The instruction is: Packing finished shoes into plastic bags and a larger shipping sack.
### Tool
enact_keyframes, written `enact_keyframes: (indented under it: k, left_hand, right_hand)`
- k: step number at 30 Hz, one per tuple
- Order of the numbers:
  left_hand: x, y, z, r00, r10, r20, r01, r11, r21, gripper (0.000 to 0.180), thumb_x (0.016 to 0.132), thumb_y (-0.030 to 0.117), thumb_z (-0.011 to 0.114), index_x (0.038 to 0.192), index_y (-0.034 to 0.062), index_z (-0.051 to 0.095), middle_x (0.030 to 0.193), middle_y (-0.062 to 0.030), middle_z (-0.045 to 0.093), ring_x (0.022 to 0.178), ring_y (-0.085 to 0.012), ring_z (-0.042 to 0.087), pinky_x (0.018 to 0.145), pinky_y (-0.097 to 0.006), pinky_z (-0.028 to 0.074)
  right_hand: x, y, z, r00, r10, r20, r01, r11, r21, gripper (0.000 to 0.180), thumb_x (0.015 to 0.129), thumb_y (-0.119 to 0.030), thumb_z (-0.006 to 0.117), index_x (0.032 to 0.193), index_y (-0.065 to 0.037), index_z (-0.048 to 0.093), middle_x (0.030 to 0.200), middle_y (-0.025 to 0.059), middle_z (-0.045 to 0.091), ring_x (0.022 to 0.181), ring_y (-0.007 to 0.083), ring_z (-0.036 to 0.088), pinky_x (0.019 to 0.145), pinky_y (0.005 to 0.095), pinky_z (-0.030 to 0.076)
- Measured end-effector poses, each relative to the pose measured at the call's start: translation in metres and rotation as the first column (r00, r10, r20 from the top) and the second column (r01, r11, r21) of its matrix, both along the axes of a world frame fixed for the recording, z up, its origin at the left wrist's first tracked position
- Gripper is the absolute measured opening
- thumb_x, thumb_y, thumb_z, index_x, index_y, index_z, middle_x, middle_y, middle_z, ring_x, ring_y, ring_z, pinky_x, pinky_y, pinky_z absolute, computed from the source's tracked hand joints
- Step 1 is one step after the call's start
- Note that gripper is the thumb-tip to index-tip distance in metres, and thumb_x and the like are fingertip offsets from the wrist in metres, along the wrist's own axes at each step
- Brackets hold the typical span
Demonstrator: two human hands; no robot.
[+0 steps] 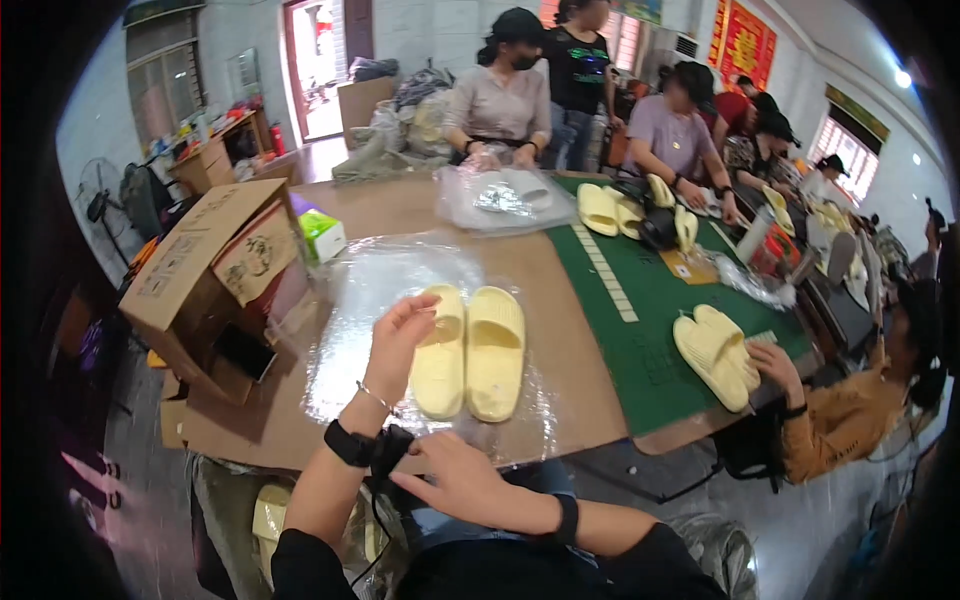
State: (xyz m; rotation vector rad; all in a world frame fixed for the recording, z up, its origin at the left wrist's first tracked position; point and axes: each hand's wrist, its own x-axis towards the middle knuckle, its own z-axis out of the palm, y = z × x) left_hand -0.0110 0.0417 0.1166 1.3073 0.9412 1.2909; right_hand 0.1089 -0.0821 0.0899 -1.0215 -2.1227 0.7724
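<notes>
A pair of pale yellow slippers (470,350) lies side by side on a sheet of clear plastic film (390,275) spread over the brown table (400,205). My left hand (398,335) is raised over the left slipper, its fingers pinched on the edge of the film. My right hand (455,478) rests at the table's near edge, fingers apart, touching the film just below the slippers. Both wrists wear black bands.
An open cardboard box (210,285) stands at the left, a small green and white box (322,235) behind it. Other people work across the table with more yellow slippers (715,355) on a green mat (650,300) and clear bags (505,200).
</notes>
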Motion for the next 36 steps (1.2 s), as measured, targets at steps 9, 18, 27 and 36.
enact_keyframes:
  k: [9,18,27,36]
  left_hand:
    - [0.035,0.027,-0.009,0.952,0.118,0.284,-0.049,0.97,-0.237,0.024,0.082,0.001,0.044,0.103,0.0003,0.055,0.099,-0.0067,0.054,0.087,-0.0172,0.055,0.076,-0.031,0.048]
    - [0.035,0.048,-0.057,0.975,0.132,0.18,-0.122,0.99,-0.066,0.028,0.074,-0.001,0.049,0.1,-0.0024,0.06,0.093,-0.0089,0.06,0.078,-0.0175,0.059,0.068,-0.027,0.049]
    - [0.054,0.027,-0.066,0.789,0.38,-0.482,-0.157,0.884,0.44,0.025,0.072,-0.001,0.05,0.094,0.0029,0.06,0.091,-0.0121,0.06,0.082,-0.0248,0.058,0.07,-0.033,0.046]
    - [0.048,0.026,-0.065,0.36,0.586,-0.726,0.356,0.633,0.687,0.017,0.066,0.008,0.058,0.084,0.0068,0.058,0.089,-0.0053,0.054,0.085,-0.0216,0.053,0.071,-0.033,0.043]
  right_hand:
    - [-0.003,0.009,-0.018,0.943,-0.231,-0.241,0.284,0.935,0.212,0.056,0.07,-0.032,0.073,0.106,0.001,0.046,0.119,0.0193,0.041,0.115,0.0375,0.036,0.095,0.0439,0.033]
    - [-0.009,0.02,-0.02,0.95,-0.232,-0.206,0.299,0.865,0.403,0.049,0.06,-0.021,0.076,0.104,-0.012,0.056,0.111,0.0099,0.047,0.107,0.0313,0.041,0.091,0.0453,0.031]
    - [-0.018,0.018,-0.006,0.983,-0.181,-0.044,0.176,0.825,0.537,0.049,0.06,-0.016,0.065,0.107,-0.007,0.056,0.11,0.0099,0.047,0.107,0.0311,0.039,0.092,0.0453,0.026]
    - [-0.024,0.027,0.007,0.996,-0.076,0.052,0.038,0.848,0.529,0.05,0.059,-0.006,0.055,0.109,-0.003,0.055,0.106,0.0091,0.054,0.107,0.0275,0.044,0.095,0.0464,0.025]
